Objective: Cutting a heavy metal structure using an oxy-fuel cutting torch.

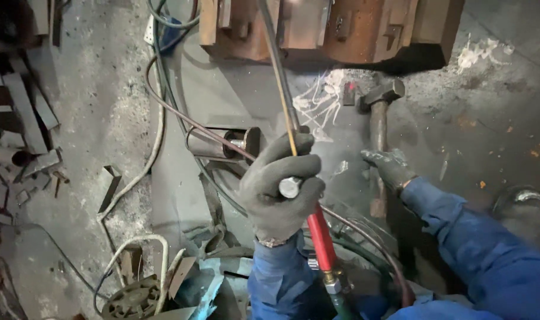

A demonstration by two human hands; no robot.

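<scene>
Two gloved hands, both in grey knit work gloves below blue cloth sleeves. Left hand (280,189) wrapped tight round one cutting torch (317,234): red cylindrical grip, brass fitting at its lower end, round silver knob under the thumb, and long thin metal tubes (279,65) running up and away toward one big rust-brown steel block (329,26) at the top. Right hand (390,168) laid on the worn wooden handle of one sledgehammer (378,106), fingers curled over it; how firmly closed, cannot tell. Hammer flat on the dark steel floor plate (222,95), its blocky dull head near the foot of the block, beside white chalk scribbles (320,104). One short shiny metal cylinder (219,143) lying on its side just left of the torch hand. Several hoses (163,95) looping across the plate: one reddish, one pale, others dark. One small angle-iron offcut (109,186) standing on the gritty concrete at left, with a heap of flat rusty bars (18,101) beyond it. One gear-like round part (130,299) at the bottom edge.
</scene>
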